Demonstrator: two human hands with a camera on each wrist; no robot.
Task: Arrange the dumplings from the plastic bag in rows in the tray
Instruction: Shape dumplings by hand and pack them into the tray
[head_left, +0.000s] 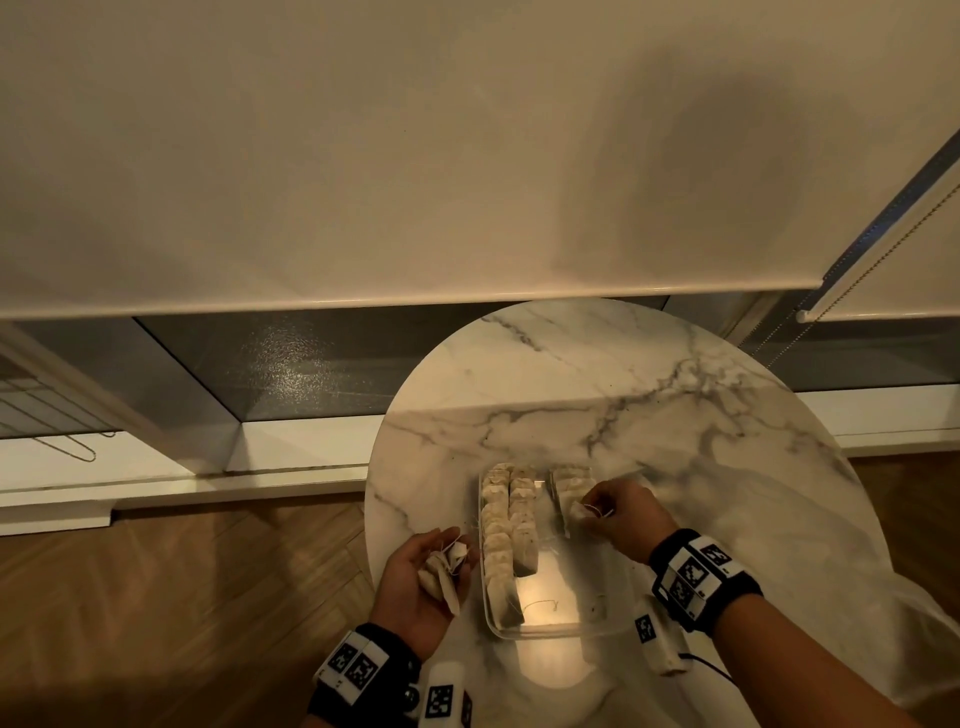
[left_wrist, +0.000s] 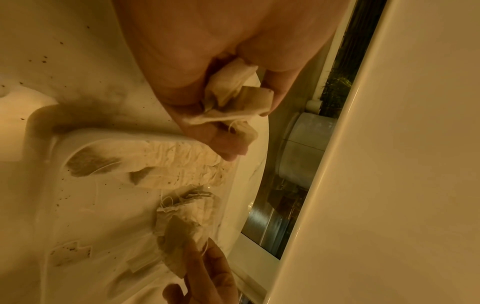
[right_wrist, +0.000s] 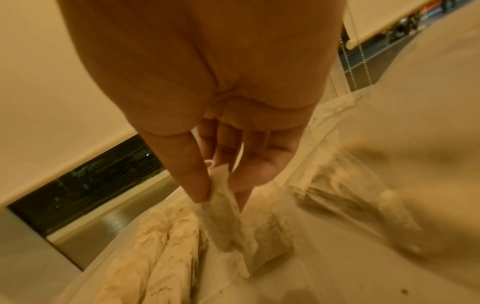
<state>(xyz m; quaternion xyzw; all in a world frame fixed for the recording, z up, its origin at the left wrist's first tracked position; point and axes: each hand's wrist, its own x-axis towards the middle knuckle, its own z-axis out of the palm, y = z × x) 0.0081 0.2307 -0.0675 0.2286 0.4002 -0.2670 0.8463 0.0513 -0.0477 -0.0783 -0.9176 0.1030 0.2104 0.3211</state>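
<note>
A clear plastic tray (head_left: 550, 631) sits on the table and holds three rows of dumplings: flat pale pouches with threads. Two long rows (head_left: 506, 525) fill its left side; a short third row (head_left: 569, 483) stands at the far right. My left hand (head_left: 452, 558), just left of the tray, holds a small bunch of dumplings (head_left: 441, 574) in curled fingers (left_wrist: 228, 148). My right hand (head_left: 592, 512) pinches one dumpling (head_left: 577, 512) by its top at the near end of the third row; thumb and fingers (right_wrist: 200, 185) grip that dumpling (right_wrist: 223, 222).
The round marble table (head_left: 571, 374) has its left edge close under my left hand, with wood floor (head_left: 182, 597) below. A crumpled clear plastic bag (head_left: 779, 519) lies right of the tray. A loose thread (head_left: 540, 605) lies on the tray's bare near part. A roller blind (head_left: 363, 156) hangs behind.
</note>
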